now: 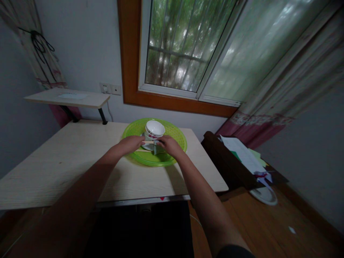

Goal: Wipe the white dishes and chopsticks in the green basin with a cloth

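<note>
A round green plastic basket sits on the light wooden table. Inside it stand stacked white bowls with a dark red pattern, and part of a plate shows beneath my hands. My left hand is closed on one end of pale chopsticks, held level in front of the bowls. At their other end my right hand pinches a greyish cloth that hangs around the chopsticks. Another chopstick lies lower in the basket. My fingertips are small and partly hidden.
A small raised shelf with a paper on it stands at the table's back left. Right of the table is a dark brown piece of furniture carrying papers. The wall and window rise behind.
</note>
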